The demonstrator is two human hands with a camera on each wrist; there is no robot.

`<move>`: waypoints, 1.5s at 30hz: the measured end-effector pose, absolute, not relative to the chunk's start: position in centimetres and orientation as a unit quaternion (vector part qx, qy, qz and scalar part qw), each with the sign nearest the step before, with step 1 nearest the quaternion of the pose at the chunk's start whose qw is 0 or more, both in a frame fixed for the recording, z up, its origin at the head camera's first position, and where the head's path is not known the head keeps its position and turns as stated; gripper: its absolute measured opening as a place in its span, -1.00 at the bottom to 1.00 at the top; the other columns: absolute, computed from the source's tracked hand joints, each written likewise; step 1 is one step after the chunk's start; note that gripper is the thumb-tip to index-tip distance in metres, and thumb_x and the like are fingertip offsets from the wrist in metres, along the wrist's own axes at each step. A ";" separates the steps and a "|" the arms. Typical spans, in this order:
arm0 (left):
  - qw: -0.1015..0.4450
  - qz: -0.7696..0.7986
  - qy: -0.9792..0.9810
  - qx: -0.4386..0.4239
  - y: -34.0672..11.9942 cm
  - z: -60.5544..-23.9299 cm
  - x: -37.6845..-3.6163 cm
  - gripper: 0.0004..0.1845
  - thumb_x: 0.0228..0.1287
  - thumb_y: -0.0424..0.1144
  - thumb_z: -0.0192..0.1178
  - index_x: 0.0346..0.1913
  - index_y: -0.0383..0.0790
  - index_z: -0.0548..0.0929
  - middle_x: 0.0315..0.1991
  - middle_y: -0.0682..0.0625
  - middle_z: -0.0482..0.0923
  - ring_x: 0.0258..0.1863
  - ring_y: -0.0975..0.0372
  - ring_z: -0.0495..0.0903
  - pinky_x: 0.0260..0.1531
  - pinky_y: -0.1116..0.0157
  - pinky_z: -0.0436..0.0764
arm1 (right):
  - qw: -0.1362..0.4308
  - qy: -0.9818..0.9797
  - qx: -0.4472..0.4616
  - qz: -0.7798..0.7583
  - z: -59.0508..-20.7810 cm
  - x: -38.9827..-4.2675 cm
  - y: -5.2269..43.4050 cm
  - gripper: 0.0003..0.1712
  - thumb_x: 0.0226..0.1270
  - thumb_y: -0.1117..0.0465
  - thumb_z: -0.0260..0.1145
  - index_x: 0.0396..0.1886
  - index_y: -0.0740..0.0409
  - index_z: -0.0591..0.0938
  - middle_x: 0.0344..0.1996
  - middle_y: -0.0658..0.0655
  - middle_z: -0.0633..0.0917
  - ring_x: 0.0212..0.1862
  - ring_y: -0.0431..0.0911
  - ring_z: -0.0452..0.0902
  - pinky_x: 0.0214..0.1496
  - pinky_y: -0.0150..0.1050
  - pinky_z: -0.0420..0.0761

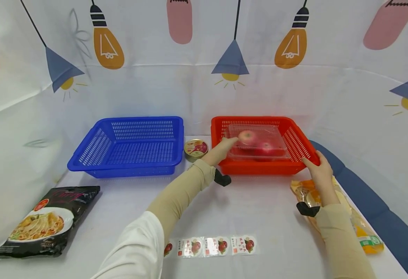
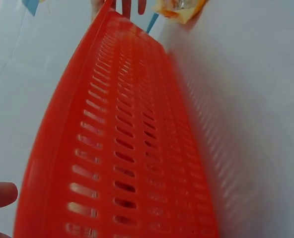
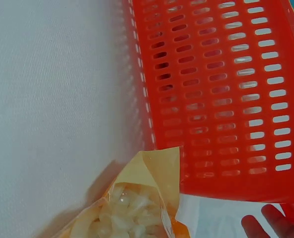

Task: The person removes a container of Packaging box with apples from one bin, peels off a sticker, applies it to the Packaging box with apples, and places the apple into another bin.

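Note:
A clear plastic box of apples (image 1: 268,140) lies inside the red basket (image 1: 256,168). My left hand (image 1: 221,151) reaches over the basket's left front corner and holds the box at its left edge, one digit over the lid. Its other fingers are hidden in the head view. The left wrist view shows a fingertip (image 2: 4,194) above the basket rim. My right hand (image 1: 320,170) grips the basket's right front corner, its thumb on the inner side of the rim. In the right wrist view, fingertips (image 3: 276,218) show at that corner.
A blue basket (image 1: 100,170) stands to the left, with a round can (image 1: 195,149) between the baskets. A black noodle bag (image 1: 47,223) lies at the left. Beneath my right forearm is a yellow-orange food bag (image 1: 364,232). Several small printed packets (image 1: 217,247) lie in front.

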State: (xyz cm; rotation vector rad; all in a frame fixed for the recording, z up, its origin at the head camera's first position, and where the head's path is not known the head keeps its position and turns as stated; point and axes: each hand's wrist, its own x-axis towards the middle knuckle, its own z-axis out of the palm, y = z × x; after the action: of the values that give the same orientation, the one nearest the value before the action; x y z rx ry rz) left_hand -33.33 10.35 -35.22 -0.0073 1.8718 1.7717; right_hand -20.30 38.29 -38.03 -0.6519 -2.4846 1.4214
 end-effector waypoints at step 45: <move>0.257 0.793 0.546 -0.083 9.1 -33.3 -31.7 -0.06 0.14 -0.30 0.19 0.41 -0.08 -0.24 0.27 -0.10 0.02 0.16 -0.05 0.36 -0.20 0.09 0.60 | 0.094 -0.842 -0.208 0.488 -38.1 -20.5 37.1 -0.05 0.30 -0.23 0.02 0.47 0.06 -0.19 0.40 0.32 0.05 0.31 0.25 0.09 0.25 0.16 0.23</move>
State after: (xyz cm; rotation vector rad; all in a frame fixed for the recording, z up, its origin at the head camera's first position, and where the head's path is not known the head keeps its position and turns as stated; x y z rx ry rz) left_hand -31.70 9.06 -33.30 -0.2238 1.4804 2.1516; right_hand -20.49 37.09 -38.13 -0.6181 -2.4991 1.4478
